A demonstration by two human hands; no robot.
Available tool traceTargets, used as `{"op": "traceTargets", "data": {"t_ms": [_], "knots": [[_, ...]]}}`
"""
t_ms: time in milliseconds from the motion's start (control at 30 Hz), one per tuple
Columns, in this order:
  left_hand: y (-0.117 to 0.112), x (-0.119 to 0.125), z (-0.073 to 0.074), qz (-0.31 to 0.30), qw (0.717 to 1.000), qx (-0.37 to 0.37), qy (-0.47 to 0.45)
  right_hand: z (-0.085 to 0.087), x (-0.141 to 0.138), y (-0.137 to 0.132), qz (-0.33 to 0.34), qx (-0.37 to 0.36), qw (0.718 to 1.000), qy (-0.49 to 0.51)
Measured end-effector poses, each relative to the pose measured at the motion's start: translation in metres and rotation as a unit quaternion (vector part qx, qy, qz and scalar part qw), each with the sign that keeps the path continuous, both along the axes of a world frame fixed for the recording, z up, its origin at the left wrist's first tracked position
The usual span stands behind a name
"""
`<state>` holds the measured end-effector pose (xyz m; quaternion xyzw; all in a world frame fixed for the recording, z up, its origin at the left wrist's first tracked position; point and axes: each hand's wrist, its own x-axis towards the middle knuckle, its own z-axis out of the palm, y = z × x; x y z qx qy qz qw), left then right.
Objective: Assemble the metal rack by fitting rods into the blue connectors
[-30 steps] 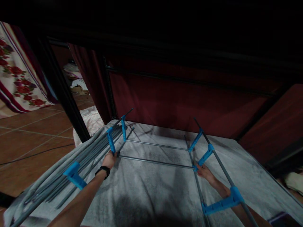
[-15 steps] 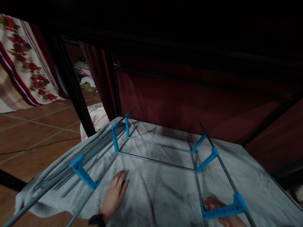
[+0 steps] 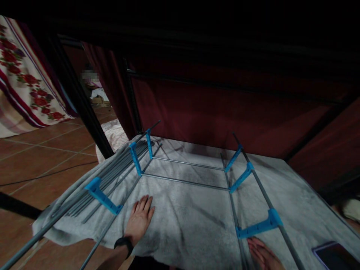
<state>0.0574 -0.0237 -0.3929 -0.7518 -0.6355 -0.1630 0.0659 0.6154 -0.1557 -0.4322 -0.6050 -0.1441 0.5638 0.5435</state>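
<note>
A frame of grey metal rods point(image 3: 185, 182) joined by blue plastic connectors point(image 3: 103, 195) lies on a grey towel-like cloth point(image 3: 191, 213). My left hand point(image 3: 140, 220), with a black wristband, rests flat on the cloth with fingers stretched out, just right of the left side rod. My right hand point(image 3: 263, 255) lies flat on the cloth at the bottom right, fingers extended, right below a blue connector point(image 3: 258, 226) of the right side rail. Neither hand holds anything.
A bundle of loose grey rods point(image 3: 112, 172) lies along the cloth's left edge. A dark phone point(image 3: 334, 257) sits at the bottom right. Dark red fabric panels point(image 3: 213, 116) and black poles point(image 3: 81, 112) stand behind. Terracotta tile floor point(image 3: 36, 157) and floral fabric point(image 3: 25, 82) lie left.
Both hands let go of the far cross rod's connectors and drew back towards me. They now lie flat on the cloth; the frame stays in place.
</note>
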Motion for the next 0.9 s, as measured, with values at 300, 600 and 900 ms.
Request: {"op": "traceTargets", "data": {"t_ms": [300, 600, 900], "knots": [[0.001, 0.0, 0.002, 0.004, 1.0, -0.019, -0.004, -0.002, -0.015, -0.004, -0.052, 0.062, 0.995, -0.055], [0.001, 0.002, 0.004, 0.009, 1.0, -0.028, -0.004, 0.006, -0.03, -0.005, -0.074, 0.094, 0.988, -0.1], [0.001, 0.002, 0.004, 0.003, 0.999, -0.02, -0.031, -0.016, -0.022, -0.023, 0.01, 0.153, 0.88, -0.45]]}}
